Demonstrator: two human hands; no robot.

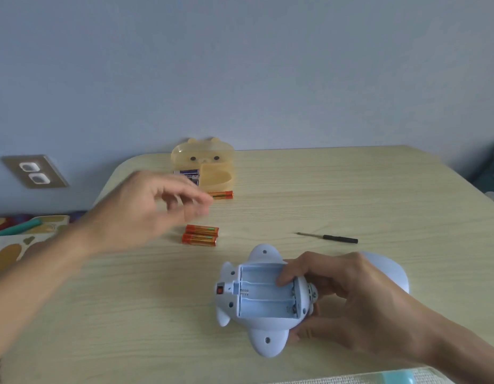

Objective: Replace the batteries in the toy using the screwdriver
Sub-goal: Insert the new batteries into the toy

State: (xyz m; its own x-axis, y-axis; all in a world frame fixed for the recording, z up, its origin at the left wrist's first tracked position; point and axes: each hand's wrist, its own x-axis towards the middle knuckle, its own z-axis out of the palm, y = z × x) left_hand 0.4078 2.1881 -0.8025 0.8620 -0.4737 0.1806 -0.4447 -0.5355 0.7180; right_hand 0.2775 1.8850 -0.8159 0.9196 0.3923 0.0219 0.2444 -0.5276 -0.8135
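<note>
A pale blue plastic toy (257,300) lies belly-up on the wooden table (351,195), its battery compartment (268,292) uncovered and holding no batteries. My right hand (343,300) grips the toy from the right side, thumb on the compartment rim. My left hand (157,209) hovers blurred above the table's left part, fingers loosely apart, holding nothing. Two orange batteries (200,235) lie side by side below it. A third orange battery (221,195) rests beside a yellow bear-shaped box (212,173). The small black-handled screwdriver (331,238) lies to the right.
The bear box holds a blue-and-white battery pack (189,174). A pale blue piece (390,270) lies behind my right hand. A wall socket (35,171) is at the left, with colourful items (21,231) beside the table. A light-blue object (398,376) sits at the bottom edge.
</note>
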